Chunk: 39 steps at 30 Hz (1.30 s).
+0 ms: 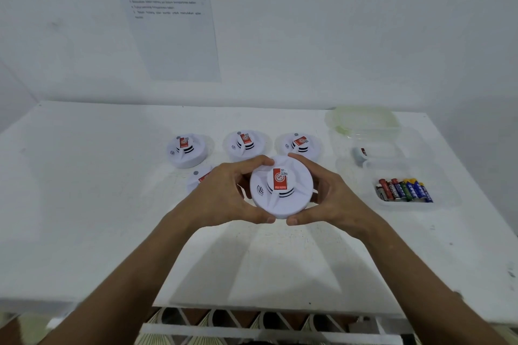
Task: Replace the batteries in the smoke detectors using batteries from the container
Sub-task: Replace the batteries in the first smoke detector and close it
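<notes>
A white round smoke detector [281,190] with a red sticker is held above the white table [112,218], front side toward me. My left hand [224,193] grips its left edge, thumb below and fingers over the top. My right hand [333,196] grips its right edge the same way. Three more detectors stand in a row behind: left [187,150], middle [245,144], right [300,144]. Another detector [199,178] is partly hidden behind my left hand. At the right, a clear container [448,202] holds several batteries [403,190].
A second clear container [406,148] behind the first holds one battery [359,154]. A greenish lid [361,119] lies at the back right. A printed sheet [168,22] hangs on the wall. The table's front edge is near my forearms.
</notes>
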Motion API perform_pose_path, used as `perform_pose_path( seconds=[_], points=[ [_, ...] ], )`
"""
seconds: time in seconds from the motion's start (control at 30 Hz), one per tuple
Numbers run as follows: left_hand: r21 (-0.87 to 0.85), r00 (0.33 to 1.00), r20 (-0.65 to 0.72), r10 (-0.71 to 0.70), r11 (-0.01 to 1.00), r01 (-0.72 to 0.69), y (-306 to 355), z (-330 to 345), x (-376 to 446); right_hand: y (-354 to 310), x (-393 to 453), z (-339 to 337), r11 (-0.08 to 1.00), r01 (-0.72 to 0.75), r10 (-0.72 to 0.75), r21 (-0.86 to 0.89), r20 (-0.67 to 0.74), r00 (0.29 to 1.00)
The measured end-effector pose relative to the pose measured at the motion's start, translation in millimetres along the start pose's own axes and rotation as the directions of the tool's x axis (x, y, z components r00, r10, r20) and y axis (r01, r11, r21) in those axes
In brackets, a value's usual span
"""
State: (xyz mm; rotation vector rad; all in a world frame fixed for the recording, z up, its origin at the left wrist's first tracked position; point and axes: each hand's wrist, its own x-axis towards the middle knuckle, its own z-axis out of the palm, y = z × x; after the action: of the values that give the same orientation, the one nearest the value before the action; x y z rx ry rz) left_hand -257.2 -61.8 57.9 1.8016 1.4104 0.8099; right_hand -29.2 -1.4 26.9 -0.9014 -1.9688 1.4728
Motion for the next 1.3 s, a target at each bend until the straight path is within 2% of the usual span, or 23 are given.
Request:
perform_pose_path(
  seconds=[0.23,0.57,0.73,0.9,1.3],
  points=[
    [-0.010,0.999,-0.041,-0.017,1.000,0.017,-6.9,-2.1,0.7,-4.0,7.5,-1.8,0.999,0.006,-0.006,-0.037,0.015,1.000],
    [0.017,1.000,-0.028,-0.004,1.000,0.004,-9.1,2.6,12.4,1.8,10.0,-9.6,0.999,-0.008,0.007,-0.037,-0.025,1.000],
    [-0.057,0.997,-0.058,-0.045,0.998,0.041,-12.2,6.0,16.6,3.0,9.3,-12.6,0.999,0.001,-0.002,-0.036,-0.054,0.999],
    [-0.012,1.000,-0.023,-0.015,1.000,0.015,-12.0,8.1,18.2,5.5,8.1,-16.1,0.999,0.004,-0.006,-0.043,-0.047,0.999],
    [-0.061,1.000,0.012,0.019,0.998,-0.018,-11.4,9.1,16.6,10.0,7.9,-13.3,0.998,-0.003,0.000,-0.057,-0.054,0.999]
  ],
)
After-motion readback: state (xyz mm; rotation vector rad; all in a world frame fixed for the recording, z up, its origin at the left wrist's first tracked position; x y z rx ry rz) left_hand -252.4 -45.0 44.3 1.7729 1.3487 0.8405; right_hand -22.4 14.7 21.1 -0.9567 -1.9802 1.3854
